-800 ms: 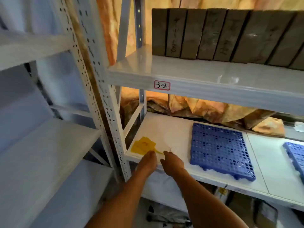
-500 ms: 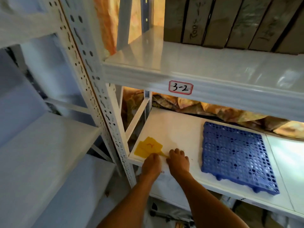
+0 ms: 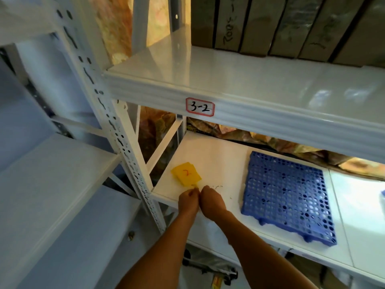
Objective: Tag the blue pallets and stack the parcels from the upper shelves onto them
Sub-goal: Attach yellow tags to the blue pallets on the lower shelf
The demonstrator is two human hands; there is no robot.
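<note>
1. Your blue pallet [image 3: 288, 197] was a perforated plastic grid, lying flat on the smooth white lower shelf [image 3: 212, 157].
2. Your yellow tags [image 3: 186, 174], flat cards, one marked in red, lay at 11 o'clock from your hands.
3. Your left hand [image 3: 188, 202] and right hand [image 3: 212, 202] pinched together at the tags' corner; what they gripped was unclear.
4. Upright brown parcels [image 3: 270, 24] stood at 12 o'clock.

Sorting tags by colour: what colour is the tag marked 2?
Yellow tag, red numeral; head view.
</note>
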